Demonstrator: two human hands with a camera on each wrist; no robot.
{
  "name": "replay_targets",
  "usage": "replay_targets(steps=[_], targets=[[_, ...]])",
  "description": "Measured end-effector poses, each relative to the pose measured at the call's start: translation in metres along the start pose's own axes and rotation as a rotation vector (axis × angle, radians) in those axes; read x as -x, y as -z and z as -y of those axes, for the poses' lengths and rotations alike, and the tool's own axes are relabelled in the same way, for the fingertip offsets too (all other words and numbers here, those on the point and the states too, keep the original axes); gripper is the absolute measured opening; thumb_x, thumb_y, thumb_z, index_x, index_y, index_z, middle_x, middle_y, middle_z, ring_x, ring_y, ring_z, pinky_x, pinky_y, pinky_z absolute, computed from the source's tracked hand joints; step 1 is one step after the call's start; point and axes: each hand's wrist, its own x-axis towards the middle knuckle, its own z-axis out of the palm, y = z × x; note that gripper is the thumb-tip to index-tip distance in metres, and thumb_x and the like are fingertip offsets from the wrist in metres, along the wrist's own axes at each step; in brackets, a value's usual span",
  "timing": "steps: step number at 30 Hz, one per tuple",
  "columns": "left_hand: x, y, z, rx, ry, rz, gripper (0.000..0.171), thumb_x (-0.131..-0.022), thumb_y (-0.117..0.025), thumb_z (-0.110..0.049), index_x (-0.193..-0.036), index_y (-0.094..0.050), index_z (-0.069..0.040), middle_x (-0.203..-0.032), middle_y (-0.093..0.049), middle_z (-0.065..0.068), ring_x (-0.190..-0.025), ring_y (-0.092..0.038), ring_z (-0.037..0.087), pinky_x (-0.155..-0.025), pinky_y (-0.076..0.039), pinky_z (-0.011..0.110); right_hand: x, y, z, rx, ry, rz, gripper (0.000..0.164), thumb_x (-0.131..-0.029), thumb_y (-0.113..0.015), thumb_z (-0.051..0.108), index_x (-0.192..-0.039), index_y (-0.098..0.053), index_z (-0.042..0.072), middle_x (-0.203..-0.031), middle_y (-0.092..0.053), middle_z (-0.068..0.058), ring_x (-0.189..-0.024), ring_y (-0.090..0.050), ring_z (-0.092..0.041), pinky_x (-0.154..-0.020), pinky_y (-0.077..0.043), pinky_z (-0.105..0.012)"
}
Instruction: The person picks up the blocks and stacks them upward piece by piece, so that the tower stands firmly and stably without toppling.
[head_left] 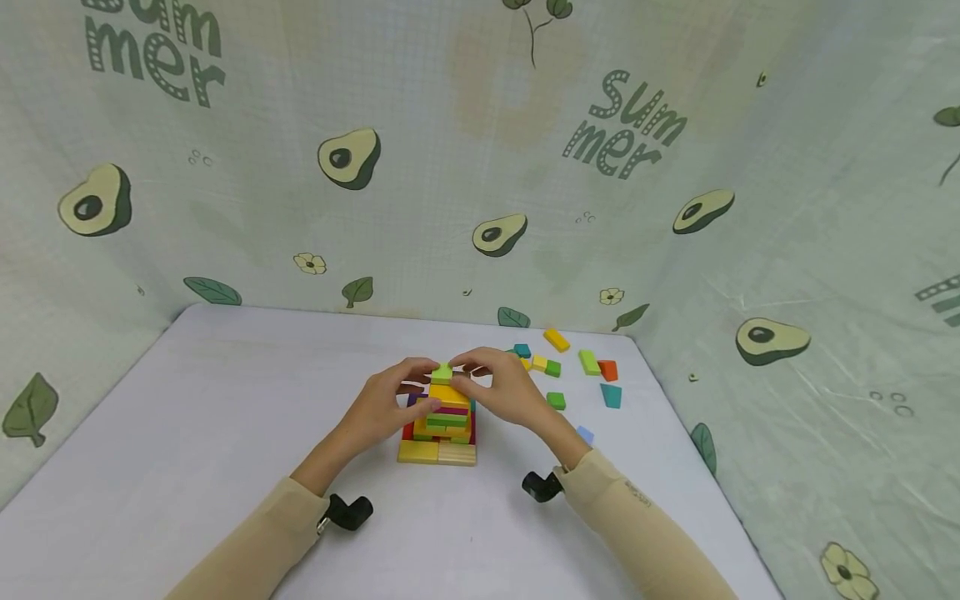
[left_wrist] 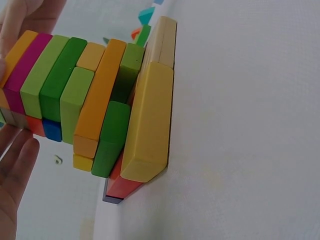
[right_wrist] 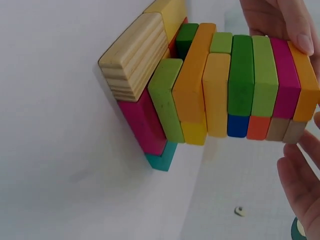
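A tower of coloured wooden blocks (head_left: 447, 421) stands on the white table, layered in orange, magenta, green and yellow above a wider base. At its top sits a lime green block (head_left: 442, 374). My left hand (head_left: 390, 404) is at the tower's left side, its thumb against the orange block (right_wrist: 303, 82) near the top and its forefinger beside the lime block. From the right, my right hand (head_left: 506, 387) has thumb and forefinger at the lime block's right edge, pinching it. Both wrist views cut off the tower's tip.
Loose blocks lie to the right of the tower, among them a yellow block (head_left: 557, 339), a lime block (head_left: 588, 362), a red block (head_left: 608, 370) and a teal block (head_left: 611, 396). A pale blue block (head_left: 585, 434) is beside my right forearm. A printed curtain (head_left: 420, 275) hangs behind.
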Motion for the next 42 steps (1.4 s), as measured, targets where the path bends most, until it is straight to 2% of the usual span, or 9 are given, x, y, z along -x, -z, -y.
replay_targets(steps=[7,12,19,23,31,36,42], targets=[[-0.001,0.0,0.0,-0.005,0.023,0.0,0.059,-0.093,-0.085,-0.031,-0.145,-0.059,-0.02,-0.14,-0.067,0.004,-0.121,-0.07,0.029,-0.104,-0.058,0.047,0.021,0.027,-0.025,0.065,-0.05,-0.029,0.033,-0.1,-0.077,0.019,-0.131,-0.073,0.012,-0.129,-0.073,-0.005,-0.113,-0.071,-0.028,-0.097,-0.061,-0.041],[-0.001,-0.001,0.0,-0.007,0.044,0.014,0.059,-0.093,-0.085,-0.031,-0.145,-0.059,-0.021,-0.139,-0.068,0.005,-0.12,-0.07,0.028,-0.104,-0.058,0.046,0.048,0.046,-0.059,0.133,-0.1,0.0,0.033,-0.098,-0.079,0.013,-0.13,-0.073,0.011,-0.126,-0.073,-0.005,-0.11,-0.071,-0.028,-0.093,-0.063,-0.042],[0.0,-0.001,-0.001,0.0,0.059,0.005,0.058,-0.093,-0.085,-0.031,-0.145,-0.059,-0.022,-0.138,-0.068,0.005,-0.12,-0.07,0.03,-0.105,-0.057,0.047,0.073,0.064,-0.099,0.172,-0.217,0.066,0.036,-0.095,-0.079,0.007,-0.13,-0.071,0.005,-0.127,-0.071,-0.012,-0.113,-0.068,-0.039,-0.093,-0.062,-0.052],[0.0,-0.001,0.0,0.006,0.064,0.003,0.059,-0.093,-0.085,-0.03,-0.145,-0.059,-0.022,-0.138,-0.068,0.005,-0.12,-0.07,0.032,-0.104,-0.057,0.047,0.08,0.068,-0.116,0.219,-0.265,0.106,0.037,-0.094,-0.08,0.008,-0.13,-0.071,0.005,-0.127,-0.07,-0.013,-0.113,-0.067,-0.037,-0.093,-0.061,-0.05],[-0.001,-0.002,0.003,0.041,0.062,0.023,0.058,-0.094,-0.084,-0.032,-0.145,-0.058,-0.022,-0.14,-0.066,0.005,-0.121,-0.069,0.032,-0.106,-0.056,0.049,0.087,0.067,-0.138,0.282,-0.376,0.159,0.034,-0.094,-0.081,0.012,-0.127,-0.075,0.011,-0.124,-0.071,-0.006,-0.105,-0.067,-0.024,-0.093,-0.06,-0.045],[-0.001,-0.002,0.003,0.049,0.065,0.028,0.058,-0.094,-0.084,-0.032,-0.145,-0.058,-0.023,-0.14,-0.066,0.007,-0.123,-0.068,0.037,-0.106,-0.056,0.051,0.089,0.065,-0.145,0.276,-0.383,0.166,0.031,-0.094,-0.08,0.008,-0.124,-0.076,0.012,-0.119,-0.074,-0.004,-0.102,-0.067,-0.021,-0.093,-0.06,-0.044],[-0.001,-0.001,0.002,0.033,0.072,0.026,0.058,-0.094,-0.084,-0.033,-0.145,-0.058,-0.023,-0.14,-0.067,0.006,-0.123,-0.069,0.036,-0.106,-0.056,0.048,0.088,0.065,-0.146,0.296,-0.354,0.165,0.029,-0.095,-0.079,0.008,-0.124,-0.077,0.012,-0.115,-0.074,-0.001,-0.097,-0.065,-0.017,-0.091,-0.06,-0.04]])
